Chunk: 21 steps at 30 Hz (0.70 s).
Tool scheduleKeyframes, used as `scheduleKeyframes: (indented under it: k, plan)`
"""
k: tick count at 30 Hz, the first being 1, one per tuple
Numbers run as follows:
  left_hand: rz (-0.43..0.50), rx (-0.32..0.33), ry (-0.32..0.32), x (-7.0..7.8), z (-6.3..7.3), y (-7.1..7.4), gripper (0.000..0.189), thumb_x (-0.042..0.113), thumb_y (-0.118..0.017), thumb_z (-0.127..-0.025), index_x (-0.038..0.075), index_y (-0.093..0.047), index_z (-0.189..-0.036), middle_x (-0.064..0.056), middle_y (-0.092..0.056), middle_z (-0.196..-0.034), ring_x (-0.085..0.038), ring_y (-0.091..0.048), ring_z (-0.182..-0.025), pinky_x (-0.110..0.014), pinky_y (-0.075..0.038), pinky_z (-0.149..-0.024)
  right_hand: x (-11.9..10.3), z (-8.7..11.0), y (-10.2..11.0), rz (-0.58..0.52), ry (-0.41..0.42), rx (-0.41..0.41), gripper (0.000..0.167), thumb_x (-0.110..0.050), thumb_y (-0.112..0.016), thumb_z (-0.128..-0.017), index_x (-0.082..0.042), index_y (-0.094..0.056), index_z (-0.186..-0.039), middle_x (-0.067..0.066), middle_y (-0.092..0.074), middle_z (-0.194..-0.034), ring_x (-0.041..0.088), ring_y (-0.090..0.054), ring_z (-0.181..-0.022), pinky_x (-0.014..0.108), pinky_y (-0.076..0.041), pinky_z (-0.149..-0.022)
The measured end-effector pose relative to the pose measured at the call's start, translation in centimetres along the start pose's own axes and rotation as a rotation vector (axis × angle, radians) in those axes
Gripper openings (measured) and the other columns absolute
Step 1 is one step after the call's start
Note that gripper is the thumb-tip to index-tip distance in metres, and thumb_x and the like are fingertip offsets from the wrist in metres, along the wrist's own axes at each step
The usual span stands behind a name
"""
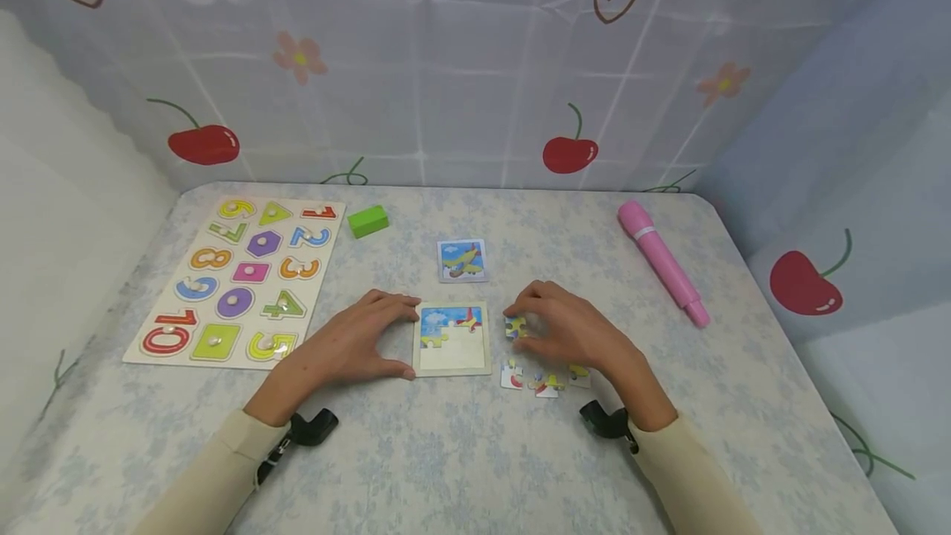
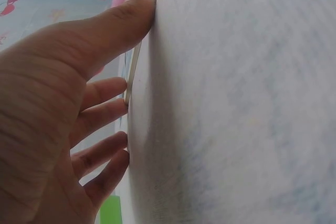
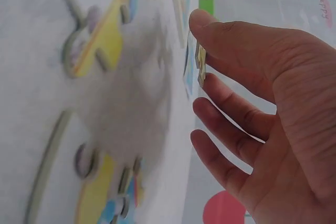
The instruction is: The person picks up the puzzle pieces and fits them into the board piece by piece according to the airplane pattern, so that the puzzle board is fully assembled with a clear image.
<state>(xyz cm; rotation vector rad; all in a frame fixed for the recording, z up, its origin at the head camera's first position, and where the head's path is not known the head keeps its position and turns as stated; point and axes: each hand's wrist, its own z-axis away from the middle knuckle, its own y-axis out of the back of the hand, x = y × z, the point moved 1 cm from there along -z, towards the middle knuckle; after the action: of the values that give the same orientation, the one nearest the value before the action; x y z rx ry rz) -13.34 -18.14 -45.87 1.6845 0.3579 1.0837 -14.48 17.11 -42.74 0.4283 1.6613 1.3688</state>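
Observation:
A square jigsaw tray (image 1: 453, 360) lies flat on the table, its upper part filled with sky-blue pieces and a bit of red plane. My left hand (image 1: 357, 345) rests at its left side, with the thumb and fingertips touching the edge; the left wrist view shows this contact side-on. Just right of the tray, my right hand (image 1: 572, 329) pinches a small puzzle piece (image 1: 514, 327) between thumb and fingers. In the right wrist view that puzzle piece (image 3: 200, 64) appears edge-on, held above the table. Several loose puzzle pieces (image 1: 547, 385) lie below this hand.
A picture card of a plane (image 1: 462, 261) lies behind the tray. To the left are a number-and-shape board (image 1: 248, 287) and a green block (image 1: 367, 221). A pink wand-like stick (image 1: 664, 262) lies at the right. A printed curtain (image 1: 475, 64) hangs along the table's back edge.

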Motion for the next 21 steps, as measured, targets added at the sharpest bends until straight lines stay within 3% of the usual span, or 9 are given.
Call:
scheduleKeyframes:
  k: [21]
  plan:
    - [-0.038, -0.015, -0.011, -0.1, 0.0, 0.0, 0.076, 0.056, -0.093, -0.079, 0.015, -0.069, -0.138, 0.003, -0.052, -0.162, -0.021, -0.048, -0.143, -0.047, -0.047, -0.115, -2.8, -3.3, 0.2, 0.021, 0.062, -0.009, 0.043, -0.029, -0.091, -0.089, -0.015, -0.08, -0.128, 0.002, -0.068, -0.129, 0.021, -0.064, -0.117, 0.042, -0.059, -0.098]
